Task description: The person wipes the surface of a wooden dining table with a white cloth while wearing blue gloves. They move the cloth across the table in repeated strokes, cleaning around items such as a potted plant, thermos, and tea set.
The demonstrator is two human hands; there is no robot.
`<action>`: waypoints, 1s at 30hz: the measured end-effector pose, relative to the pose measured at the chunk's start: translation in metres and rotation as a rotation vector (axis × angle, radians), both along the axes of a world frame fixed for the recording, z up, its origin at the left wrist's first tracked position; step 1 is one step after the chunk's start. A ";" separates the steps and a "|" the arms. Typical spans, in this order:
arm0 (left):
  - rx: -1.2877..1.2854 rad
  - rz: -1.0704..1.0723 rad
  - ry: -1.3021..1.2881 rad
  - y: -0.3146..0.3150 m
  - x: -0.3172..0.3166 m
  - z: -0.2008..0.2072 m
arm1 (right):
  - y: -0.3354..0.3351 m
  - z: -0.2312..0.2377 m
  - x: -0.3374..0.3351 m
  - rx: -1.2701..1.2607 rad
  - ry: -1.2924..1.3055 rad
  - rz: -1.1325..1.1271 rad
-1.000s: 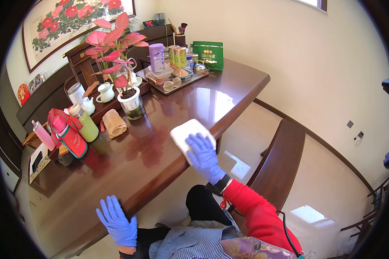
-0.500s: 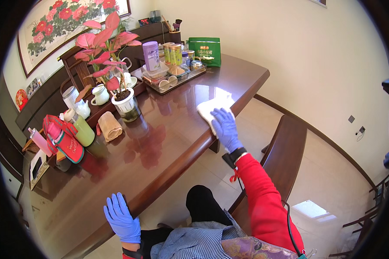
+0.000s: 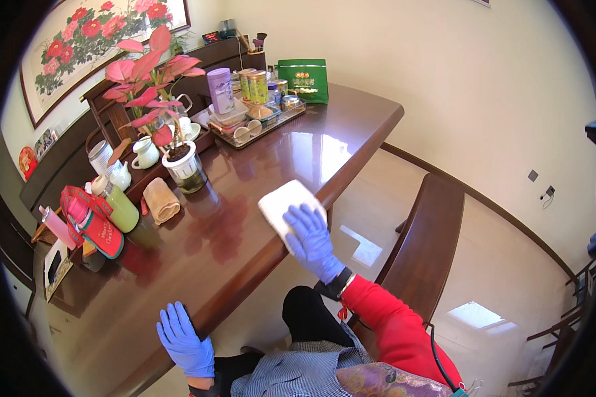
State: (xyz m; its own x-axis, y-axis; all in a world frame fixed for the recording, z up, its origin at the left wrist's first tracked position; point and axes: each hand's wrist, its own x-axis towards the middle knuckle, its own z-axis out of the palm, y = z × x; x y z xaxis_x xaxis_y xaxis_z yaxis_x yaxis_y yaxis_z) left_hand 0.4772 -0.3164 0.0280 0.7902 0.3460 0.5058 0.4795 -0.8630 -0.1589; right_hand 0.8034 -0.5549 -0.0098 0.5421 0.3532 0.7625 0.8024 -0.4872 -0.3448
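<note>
My right hand [image 3: 311, 241], in a blue glove, lies flat with fingers stretched over a folded white cloth [image 3: 281, 202]. The cloth rests on the glossy dark wooden table [image 3: 245, 228] at its near edge, and the palm side of the hand is hidden. My left hand [image 3: 184, 341], also in a blue glove, rests on the table's near left edge with its fingers apart and nothing in it.
Along the far side stand a potted pink-leaved plant [image 3: 187, 169], a folded tan towel [image 3: 161, 200], a green bottle [image 3: 120, 206], a red bottle bag [image 3: 102, 235] and a tray [image 3: 261, 129] of jars. A green pouch [image 3: 303, 79] stands behind. A wooden bench [image 3: 434, 231] is at the right.
My right hand has moved left and nearer to me along the table edge, and the white cloth has come with it. The left hand stays in place.
</note>
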 end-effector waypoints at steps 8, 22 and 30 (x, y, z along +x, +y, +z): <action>0.002 0.009 0.010 0.002 -0.001 -0.003 | -0.028 0.005 0.074 0.091 0.050 -0.082; -0.010 0.009 -0.015 0.000 -0.001 -0.002 | -0.034 -0.004 0.102 0.204 0.149 -0.290; -0.005 0.005 -0.009 0.003 0.000 -0.002 | -0.027 0.000 0.037 0.111 0.039 -0.078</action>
